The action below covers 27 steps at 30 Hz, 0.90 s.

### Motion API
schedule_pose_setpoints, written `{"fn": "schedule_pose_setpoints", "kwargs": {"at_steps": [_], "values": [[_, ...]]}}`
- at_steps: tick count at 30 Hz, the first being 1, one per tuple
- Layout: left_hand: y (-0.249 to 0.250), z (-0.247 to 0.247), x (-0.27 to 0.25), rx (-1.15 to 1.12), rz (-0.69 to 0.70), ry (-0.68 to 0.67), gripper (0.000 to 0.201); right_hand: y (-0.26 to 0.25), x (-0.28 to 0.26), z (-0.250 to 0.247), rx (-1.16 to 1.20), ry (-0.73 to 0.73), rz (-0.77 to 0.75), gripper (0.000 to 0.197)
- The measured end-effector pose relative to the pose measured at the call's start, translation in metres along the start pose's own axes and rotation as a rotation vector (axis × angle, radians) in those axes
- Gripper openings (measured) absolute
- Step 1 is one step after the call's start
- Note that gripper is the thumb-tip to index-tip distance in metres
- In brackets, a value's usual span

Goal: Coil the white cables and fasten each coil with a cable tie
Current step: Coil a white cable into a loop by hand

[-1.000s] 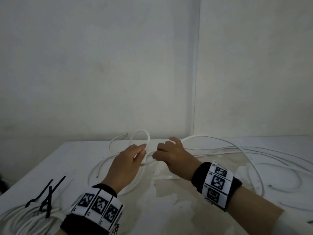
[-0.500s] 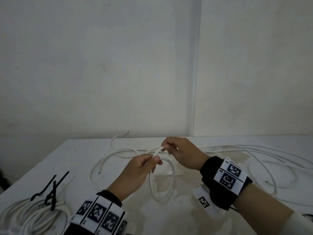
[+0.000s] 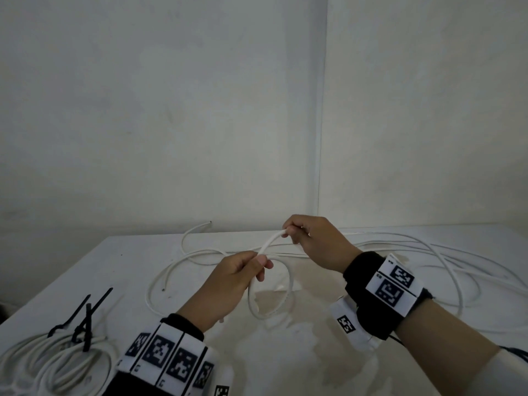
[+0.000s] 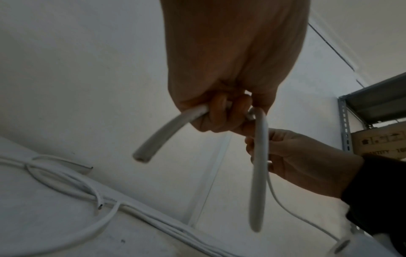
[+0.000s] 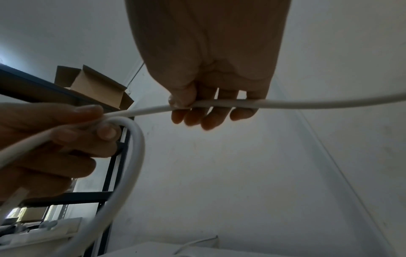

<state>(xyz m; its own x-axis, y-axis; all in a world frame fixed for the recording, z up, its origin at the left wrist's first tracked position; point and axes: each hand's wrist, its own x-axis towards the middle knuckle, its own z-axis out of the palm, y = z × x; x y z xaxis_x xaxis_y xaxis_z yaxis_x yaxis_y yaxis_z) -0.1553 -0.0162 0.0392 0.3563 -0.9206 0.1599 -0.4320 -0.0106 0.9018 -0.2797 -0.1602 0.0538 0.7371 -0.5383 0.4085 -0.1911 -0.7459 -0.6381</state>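
A white cable point(image 3: 270, 244) runs taut between my two hands above the white table point(image 3: 128, 252). My left hand point(image 3: 251, 267) grips it with curled fingers, and a small loop point(image 3: 290, 284) hangs below down to the tabletop. My right hand point(image 3: 294, 231) pinches the same cable a little higher and farther back. In the left wrist view the cable point(image 4: 167, 130) leaves the left hand point(image 4: 226, 111) on both sides. Thumb and fingers of the right hand point(image 5: 186, 106) pinch the cable point(image 5: 307, 102) in the right wrist view. More loose white cable point(image 3: 428, 252) lies across the table's back and right.
A finished coil point(image 3: 57, 364) fastened with black cable ties point(image 3: 83, 330) lies at the near left corner. Another loose cable point(image 3: 177, 264) curves on the table left of my hands. Walls meet in a corner behind the table. A metal shelf point(image 4: 373, 104) holds cardboard boxes.
Both hands have lifted off the table and drawn apart. The right hand rose and slid back along the cable, while a loop formed below the left hand.
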Motion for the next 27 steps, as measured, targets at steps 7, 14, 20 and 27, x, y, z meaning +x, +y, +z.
{"fn": "schedule_pose_setpoints", "kwargs": {"at_steps": [7, 14, 20, 27], "values": [[0.010, -0.004, -0.005, -0.044, -0.002, -0.015, 0.039, -0.008, -0.017, -0.002, 0.101, -0.197, 0.002, 0.020], [0.014, 0.001, -0.007, -0.095, -0.032, 0.040, 0.033, -0.006, -0.015, -0.006, 0.145, -0.044, -0.054, 0.020], [0.017, 0.011, -0.008, -0.112, -0.042, 0.038, 0.035, -0.007, -0.015, -0.001, -0.032, 0.106, -0.207, 0.017], [0.014, 0.011, -0.013, -0.179, -0.068, 0.042, 0.035, -0.012, -0.017, -0.003, 0.066, -0.025, -0.053, 0.023]]}}
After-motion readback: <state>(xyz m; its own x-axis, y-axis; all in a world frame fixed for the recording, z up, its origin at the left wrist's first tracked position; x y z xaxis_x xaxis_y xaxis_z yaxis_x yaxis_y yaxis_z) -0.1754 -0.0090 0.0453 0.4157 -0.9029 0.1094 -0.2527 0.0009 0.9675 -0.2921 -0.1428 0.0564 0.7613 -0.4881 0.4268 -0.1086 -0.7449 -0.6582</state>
